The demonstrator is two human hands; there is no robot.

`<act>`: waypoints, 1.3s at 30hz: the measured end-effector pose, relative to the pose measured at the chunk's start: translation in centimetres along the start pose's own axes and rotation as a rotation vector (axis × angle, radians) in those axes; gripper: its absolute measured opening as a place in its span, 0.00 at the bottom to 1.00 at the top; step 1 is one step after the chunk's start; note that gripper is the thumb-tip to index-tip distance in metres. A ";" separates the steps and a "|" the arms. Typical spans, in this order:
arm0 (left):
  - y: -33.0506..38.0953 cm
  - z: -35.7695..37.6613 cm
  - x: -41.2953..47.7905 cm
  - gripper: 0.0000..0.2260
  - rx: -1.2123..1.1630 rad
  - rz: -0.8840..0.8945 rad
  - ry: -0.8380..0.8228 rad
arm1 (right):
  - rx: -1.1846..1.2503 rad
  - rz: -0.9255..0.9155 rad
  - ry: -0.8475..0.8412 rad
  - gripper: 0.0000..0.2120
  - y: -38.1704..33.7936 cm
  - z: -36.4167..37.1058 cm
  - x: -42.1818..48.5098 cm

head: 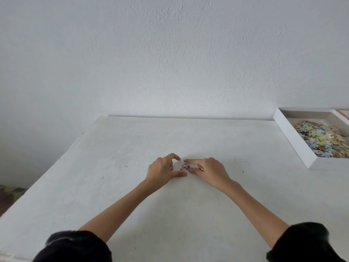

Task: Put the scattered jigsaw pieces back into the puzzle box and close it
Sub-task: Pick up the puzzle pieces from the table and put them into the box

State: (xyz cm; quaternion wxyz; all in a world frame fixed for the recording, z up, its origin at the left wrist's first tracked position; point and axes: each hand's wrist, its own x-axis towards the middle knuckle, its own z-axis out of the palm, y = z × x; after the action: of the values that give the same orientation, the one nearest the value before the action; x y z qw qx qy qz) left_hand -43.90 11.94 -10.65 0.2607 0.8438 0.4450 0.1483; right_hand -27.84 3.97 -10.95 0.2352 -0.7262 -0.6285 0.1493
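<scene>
1. Head view, the hands: the left hand (163,170) and the right hand (210,168) rest close together on the white painted worktop (122,195), fingertips facing each other. The left hand is loosely curved, its thumb flat on the surface and its forefinger arched, and it grips nothing that I can see. The right hand's forefinger and thumb lie on both sides of the target, touching it. Whether this is already a firm pinch, I cannot tell.

2. Head view, the task's thing: a few small pale cardboard jigsaw pieces (185,166) with dark marks lie on the worktop exactly between the two hands. They are too small to show a long axis.

3. Head view, the deciding relation: the shallow white rectangular puzzle box (294,142) stands open, well apart, to the right of the hands and farther from the person. Its long side runs obliquely away. The right hand is the nearer one, so I judge that it should carry.

4. Head view, surroundings: a colourful heap of pieces (323,138) already fills the box. The near wall of the box must be passed over. Behind the box, a tan-edged object is cut by the frame; it is perhaps the lid. Black sleeves (75,246) and a white wall (170,53) complete the scene.
</scene>
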 end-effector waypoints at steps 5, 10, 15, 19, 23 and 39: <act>-0.1 -0.1 -0.1 0.20 -0.030 -0.007 -0.006 | 0.047 0.018 0.054 0.10 0.2 0.1 0.4; -0.1 0.1 -0.2 0.14 -0.074 0.005 0.006 | 0.269 0.014 0.012 0.07 1.0 -0.4 0.6; -0.2 0.4 -0.2 0.08 -0.120 0.013 0.023 | 0.404 0.005 0.097 0.07 1.5 -0.7 0.7; -0.2 0.1 0.2 0.07 -0.125 0.023 0.005 | 0.376 0.001 0.103 0.06 1.6 -0.4 0.8; -0.6 -0.6 0.3 0.13 -0.042 0.124 -0.125 | 0.388 0.027 0.046 0.05 1.8 -0.5 0.9; -0.2 0.0 -1.0 0.10 0.072 0.221 -0.101 | 1.650 0.320 -0.138 0.07 3.2 -1.7 0.2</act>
State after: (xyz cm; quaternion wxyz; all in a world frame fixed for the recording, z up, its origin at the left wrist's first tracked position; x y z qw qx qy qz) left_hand -44.58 11.23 -10.81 0.2345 0.9029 0.3405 0.1173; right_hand -24.30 3.58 -11.21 0.6273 -0.3912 -0.2204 0.6363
